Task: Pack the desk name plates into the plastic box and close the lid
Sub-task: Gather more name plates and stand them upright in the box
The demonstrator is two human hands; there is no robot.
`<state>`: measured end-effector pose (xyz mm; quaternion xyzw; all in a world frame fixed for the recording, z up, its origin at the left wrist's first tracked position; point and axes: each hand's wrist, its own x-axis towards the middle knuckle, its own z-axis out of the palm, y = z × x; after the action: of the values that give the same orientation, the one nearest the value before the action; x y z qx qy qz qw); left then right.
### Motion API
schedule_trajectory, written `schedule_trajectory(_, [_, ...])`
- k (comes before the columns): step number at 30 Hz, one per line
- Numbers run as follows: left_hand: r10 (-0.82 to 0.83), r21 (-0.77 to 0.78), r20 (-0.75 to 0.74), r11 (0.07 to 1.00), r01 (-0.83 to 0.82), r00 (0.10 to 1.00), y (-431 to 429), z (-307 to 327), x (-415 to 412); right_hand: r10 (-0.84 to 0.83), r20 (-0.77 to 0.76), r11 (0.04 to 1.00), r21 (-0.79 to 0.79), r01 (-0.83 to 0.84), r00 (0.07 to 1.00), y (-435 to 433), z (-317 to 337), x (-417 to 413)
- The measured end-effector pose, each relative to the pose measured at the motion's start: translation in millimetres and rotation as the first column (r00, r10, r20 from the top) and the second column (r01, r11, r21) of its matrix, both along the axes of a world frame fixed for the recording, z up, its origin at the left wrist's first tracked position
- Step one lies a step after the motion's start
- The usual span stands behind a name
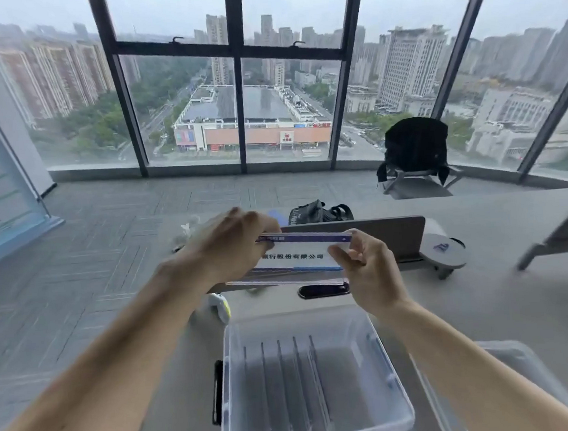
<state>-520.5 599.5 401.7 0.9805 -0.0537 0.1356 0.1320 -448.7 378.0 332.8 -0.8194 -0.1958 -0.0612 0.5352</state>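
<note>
Both hands hold one clear desk name plate (pixel 299 253) with a white card and dark printed characters, lifted above the far side of the table. My left hand (pixel 233 243) grips its left end from above. My right hand (pixel 366 270) pinches its right end. Below and nearer to me sits the clear plastic box (pixel 400 408), open, with nothing inside but its ribbed floor; a black latch (pixel 217 393) shows on its left side. What looks like the clear lid (pixel 514 356) lies to the right of the box, partly hidden by my right forearm.
A grey desk divider (pixel 390 233) stands behind the plate. Beneath the plate lies a black phone-like object (pixel 323 291), with a white and yellow-green gadget (pixel 220 308) to its left. A round grey device (pixel 445 252) sits right; a black bag (pixel 316 210) behind. The table's left edge drops to carpet.
</note>
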Motion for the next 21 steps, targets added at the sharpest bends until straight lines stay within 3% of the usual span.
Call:
schedule_trajectory(6, [-0.028, 0.052, -0.108, 0.998, 0.034, 0.994, -51, -20, -11, 0.074, -0.055, 0.990, -0.120, -0.080, 0.996, -46, -16, 7])
schedule_trajectory(9, [0.018, 0.048, -0.116, 0.999, -0.012, 0.993, -65, -37, -2, 0.063, -0.087, 0.992, -0.104, -0.072, 0.994, -50, -22, 10])
schedule_trajectory(13, [0.114, -0.218, -0.188, 0.964, -0.155, 0.976, -83, -74, 19, -0.164, -0.196, 0.981, -0.130, 0.140, 0.967, -47, -45, 13])
schedule_trajectory(15, [0.153, -0.364, -0.241, 0.901, -0.235, 0.958, -93, -97, 30, -0.182, -0.441, 0.983, -0.084, 0.162, 0.879, -43, -63, 13])
schedule_trajectory(17, [0.172, -0.442, -0.287, 0.849, -0.289, 0.942, -105, -122, 40, -0.105, -0.691, 0.990, -0.004, 0.142, 0.715, -36, -79, 13])
schedule_trajectory(18, [0.171, -0.474, -0.315, 0.824, -0.311, 0.934, -111, -136, 44, -0.083, -0.755, 0.993, -0.005, 0.121, 0.651, -32, -87, 13])
schedule_trajectory(21, [0.150, -0.526, -0.427, 0.761, -0.380, 0.892, -131, -180, 53, -0.123, -0.804, 0.992, -0.091, 0.085, 0.582, -28, -120, 21])
